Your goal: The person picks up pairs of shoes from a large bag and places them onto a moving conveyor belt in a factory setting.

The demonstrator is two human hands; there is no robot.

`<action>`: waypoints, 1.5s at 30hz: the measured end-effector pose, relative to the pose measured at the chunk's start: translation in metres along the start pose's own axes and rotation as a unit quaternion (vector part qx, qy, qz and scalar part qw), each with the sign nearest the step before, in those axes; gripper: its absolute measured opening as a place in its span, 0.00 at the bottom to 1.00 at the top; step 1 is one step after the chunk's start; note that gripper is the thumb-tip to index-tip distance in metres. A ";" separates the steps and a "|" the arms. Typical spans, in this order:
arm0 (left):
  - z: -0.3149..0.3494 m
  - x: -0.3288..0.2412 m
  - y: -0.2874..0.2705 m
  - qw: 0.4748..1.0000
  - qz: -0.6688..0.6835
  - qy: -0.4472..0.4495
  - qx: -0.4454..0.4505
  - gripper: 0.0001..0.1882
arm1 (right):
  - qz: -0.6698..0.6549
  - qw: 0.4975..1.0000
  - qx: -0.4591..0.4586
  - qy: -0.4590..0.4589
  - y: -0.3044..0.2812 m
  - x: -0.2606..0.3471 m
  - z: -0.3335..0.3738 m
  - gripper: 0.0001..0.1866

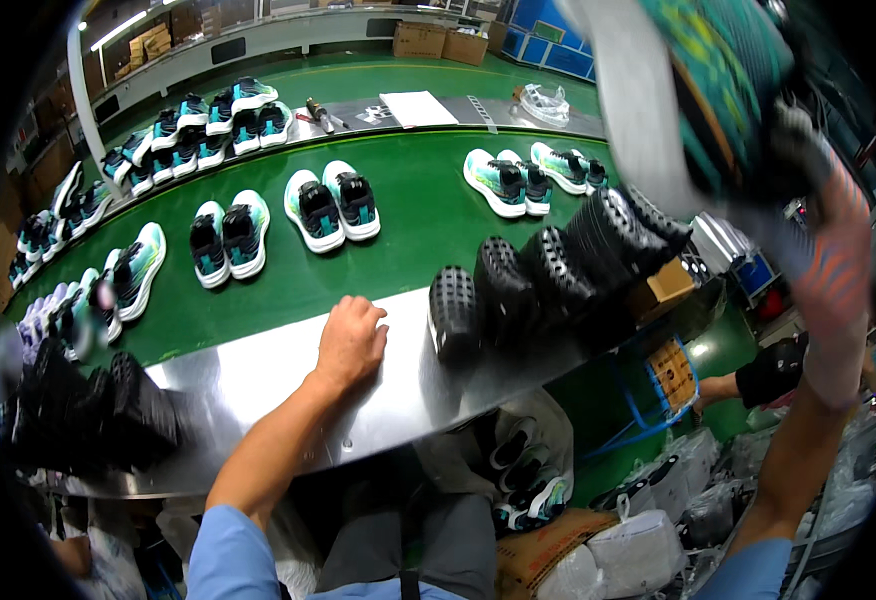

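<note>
Closest to us is a teal shoe (733,90) with a thick white sole, way up at the upper right and a bit blurred. Our right hand (826,205) is gripping it around its dark end; the exact finger placement is too smeared to make out. Blue sleeves on both our arms, gray trousers (363,545) at the bottom.

Down below, just past our lap, more shoes (528,475) sit in a pale-lined container, next to white wrapped bundles (638,550).

Our left hand (353,340) rests palm-down at the far edge of the steel ledge (258,385), fingers loosely curled. We can't tell if there's anything under them. Right of it stand black ribbed blocks (503,285) with studded tops, near but not touching the hand, and there's another dark cluster (93,410) over on the left end.

Off to the right, someone else's leg (720,392) shows beside a blue-framed stool (673,380).

Beyond the ledge we've got the green surface (258,330) with teal, black and white pairs spread across it: one pair (230,240) left of center, another pair (333,207) just beside it, and a small group (528,180) further right.

Behind that, a narrow shelf holds stacked shoes (198,130), a white sheet (418,108) and a clear plastic bag (544,104). Cardboard boxes (440,43) sit way at the back.
</note>
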State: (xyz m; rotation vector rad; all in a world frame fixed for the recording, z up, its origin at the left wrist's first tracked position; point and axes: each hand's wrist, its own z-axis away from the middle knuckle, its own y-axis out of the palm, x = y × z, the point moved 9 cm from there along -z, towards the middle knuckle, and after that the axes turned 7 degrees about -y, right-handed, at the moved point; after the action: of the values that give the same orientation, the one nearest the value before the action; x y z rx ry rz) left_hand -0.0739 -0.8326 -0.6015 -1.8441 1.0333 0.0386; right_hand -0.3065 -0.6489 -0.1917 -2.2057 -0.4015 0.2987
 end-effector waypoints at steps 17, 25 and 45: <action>0.002 0.026 0.008 0.982 0.007 -0.112 0.155 0.24 | -0.024 0.979 0.135 0.149 -0.053 -0.068 -0.137 0.19; 0.031 0.020 0.011 0.958 0.031 -0.141 0.249 0.24 | -0.177 0.865 0.402 0.245 -0.090 0.022 0.010 0.17; 0.085 0.011 -0.039 0.898 -0.158 -0.206 0.355 0.38 | -0.280 0.580 0.560 0.521 0.240 0.114 0.545 0.29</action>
State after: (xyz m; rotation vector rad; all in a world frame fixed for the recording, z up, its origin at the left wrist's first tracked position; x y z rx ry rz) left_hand -0.0074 -0.7690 -0.6214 -1.2267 0.3565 -0.1241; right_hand -0.3473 -0.3569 -0.7212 -0.6097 -0.1085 -0.8810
